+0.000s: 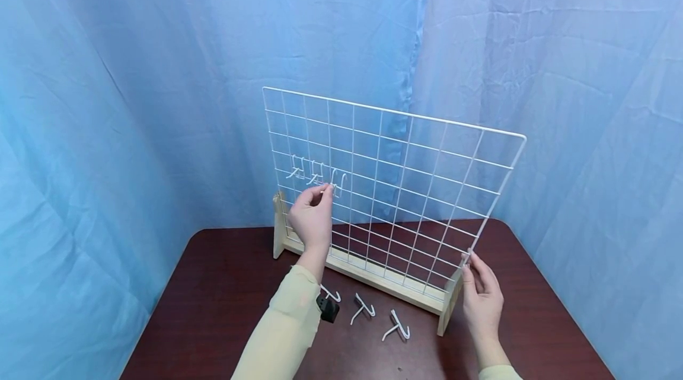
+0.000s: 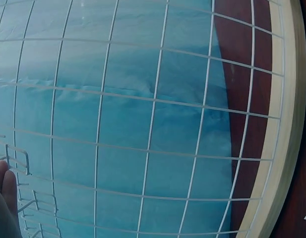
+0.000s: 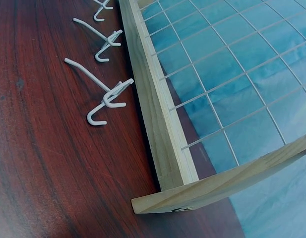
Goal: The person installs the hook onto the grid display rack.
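A white wire grid panel [image 1: 392, 160] stands upright in a wooden base [image 1: 368, 279]. My left hand [image 1: 312, 220] pinches a white wire hook [image 1: 343, 181] against the left part of the grid; its prongs lie at a horizontal wire. Two similar hooks [image 1: 315, 177] hang just left of it. In the left wrist view, the pinched hook [image 2: 28, 161] shows beside the fingertips. My right hand [image 1: 484, 303] holds the panel's lower right edge by the wooden side post [image 1: 450, 300], thumb in front; some fingers are hidden behind. Its wrist view shows only a sliver of that hand.
Three more white hooks lie on the dark red table [image 1: 224, 297] in front of the base, including a near one [image 3: 100, 91]; the left sleeve partly covers one. A black wrist camera [image 1: 328, 309] sits on the left wrist. Blue curtains [image 1: 187, 101] surround the table.
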A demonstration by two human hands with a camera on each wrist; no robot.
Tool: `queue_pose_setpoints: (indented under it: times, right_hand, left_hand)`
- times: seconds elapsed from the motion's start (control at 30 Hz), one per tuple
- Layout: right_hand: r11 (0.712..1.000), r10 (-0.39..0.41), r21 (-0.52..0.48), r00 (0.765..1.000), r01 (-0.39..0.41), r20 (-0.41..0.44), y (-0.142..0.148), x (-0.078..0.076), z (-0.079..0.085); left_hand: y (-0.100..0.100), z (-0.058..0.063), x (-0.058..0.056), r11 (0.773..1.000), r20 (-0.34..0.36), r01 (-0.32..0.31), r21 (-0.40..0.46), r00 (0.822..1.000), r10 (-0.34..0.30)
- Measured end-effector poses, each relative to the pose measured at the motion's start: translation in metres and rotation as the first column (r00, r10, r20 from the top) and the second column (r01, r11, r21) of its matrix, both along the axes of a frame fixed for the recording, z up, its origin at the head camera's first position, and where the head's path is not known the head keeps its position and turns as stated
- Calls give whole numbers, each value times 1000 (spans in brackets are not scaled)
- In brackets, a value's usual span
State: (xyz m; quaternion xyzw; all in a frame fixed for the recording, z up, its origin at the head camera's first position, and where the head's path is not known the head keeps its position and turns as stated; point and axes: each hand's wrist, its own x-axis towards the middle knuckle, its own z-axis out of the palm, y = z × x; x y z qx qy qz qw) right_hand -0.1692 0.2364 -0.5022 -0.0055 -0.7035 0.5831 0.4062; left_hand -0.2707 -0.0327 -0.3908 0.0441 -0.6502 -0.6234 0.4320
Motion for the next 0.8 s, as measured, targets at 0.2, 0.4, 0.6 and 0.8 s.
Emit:
queue_pose_setpoints:
  times: [0.2, 0.4, 0.6, 0.8]
  right_hand:
    - [1000, 4, -3, 1000, -4, 8, 0, 0, 1]
    - [1000, -7, 13, 1000, 7, 29, 0, 0, 2]
    - [999, -29, 34, 999, 27, 34, 0, 1, 3]
    - [999, -25, 27, 999, 24, 32, -1, 1, 1]
  left_hand:
    - [-2, 8, -7, 1000, 36, -6, 8, 999, 6]
    - [0, 14, -11, 1000, 50, -14, 10, 999, 14]
    - [5, 14, -15, 1000, 61, -25, -15, 998, 26]
    - [8, 8, -17, 1000, 97, -23, -18, 995, 24]
